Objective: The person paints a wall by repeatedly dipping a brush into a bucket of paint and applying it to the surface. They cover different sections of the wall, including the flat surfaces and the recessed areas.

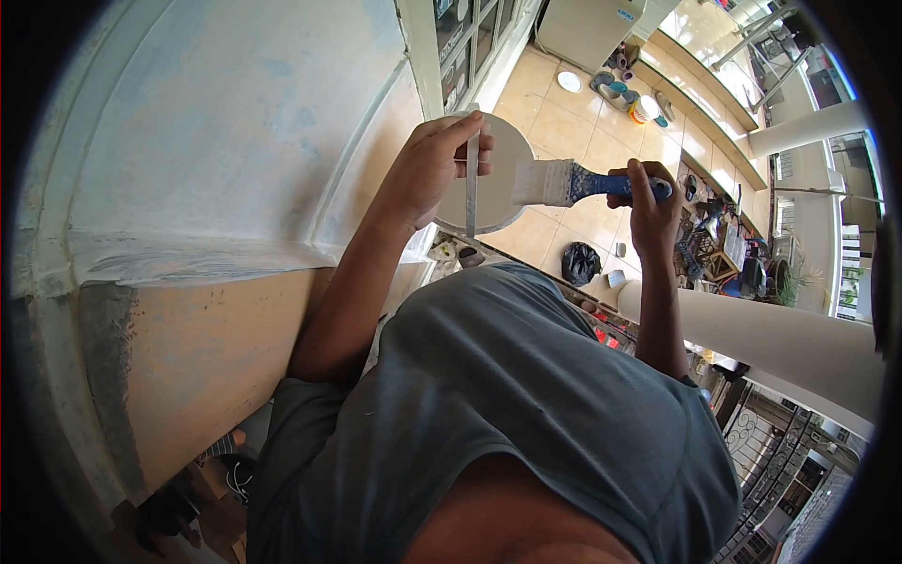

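Note:
My left hand (434, 164) grips a round grey pan (498, 179) together with a thin flat metal blade (472, 188) that hangs down across it. My right hand (648, 202) holds the blue handle of a wide paintbrush (564, 181). The brush's pale bristles rest against the pan's right side. Both hands are raised in front of my grey shirt, close to a wall coated in pale grey-white material (235, 122).
Below the coated band the wall (216, 357) is bare tan. Far beneath lie a tiled floor (564, 113) with buckets and cans (629, 89), a black bag (580, 263), white columns (780, 338) and a railing.

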The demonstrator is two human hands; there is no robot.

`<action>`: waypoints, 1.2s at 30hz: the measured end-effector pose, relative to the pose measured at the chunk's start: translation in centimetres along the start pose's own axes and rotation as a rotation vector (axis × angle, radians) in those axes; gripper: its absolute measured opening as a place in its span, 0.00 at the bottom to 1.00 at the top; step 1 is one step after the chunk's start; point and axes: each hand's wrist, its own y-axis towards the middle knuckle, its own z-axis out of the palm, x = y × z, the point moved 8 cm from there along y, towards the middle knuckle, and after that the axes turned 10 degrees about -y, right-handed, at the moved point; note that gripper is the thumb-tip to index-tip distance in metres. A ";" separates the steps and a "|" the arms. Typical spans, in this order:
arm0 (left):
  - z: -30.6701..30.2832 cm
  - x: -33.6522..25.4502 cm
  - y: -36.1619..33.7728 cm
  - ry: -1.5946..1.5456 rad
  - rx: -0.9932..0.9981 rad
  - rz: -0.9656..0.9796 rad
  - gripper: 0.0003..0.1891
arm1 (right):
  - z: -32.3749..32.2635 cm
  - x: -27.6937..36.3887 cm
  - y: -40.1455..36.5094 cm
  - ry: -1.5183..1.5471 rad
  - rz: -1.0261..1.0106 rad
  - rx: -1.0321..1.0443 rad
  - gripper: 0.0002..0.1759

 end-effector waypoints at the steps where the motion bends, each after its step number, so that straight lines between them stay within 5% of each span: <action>1: 0.1 -0.1 0.1 -0.002 -0.002 0.004 0.19 | 0.1 -0.2 0.1 -0.008 -0.001 0.017 0.10; 7: -0.1 -0.6 -0.2 -0.072 -0.030 0.015 0.25 | 2.3 -5.7 0.8 0.554 0.268 0.147 0.06; 13: -0.3 -2.0 -0.7 -0.185 -0.075 0.042 0.31 | 4.7 -8.9 1.4 0.774 0.439 0.225 0.09; 23: -0.3 -1.8 -2.2 -0.264 -0.014 0.051 0.32 | 4.5 -4.5 3.2 0.933 0.283 0.339 0.11; 26: 0.0 -1.8 -2.3 -0.335 0.072 0.048 0.33 | 3.6 2.1 6.8 1.065 0.117 0.376 0.09; 36: -0.5 -2.2 -2.0 -0.201 0.009 -0.089 0.30 | -0.8 44.3 8.4 0.980 -0.769 0.539 0.18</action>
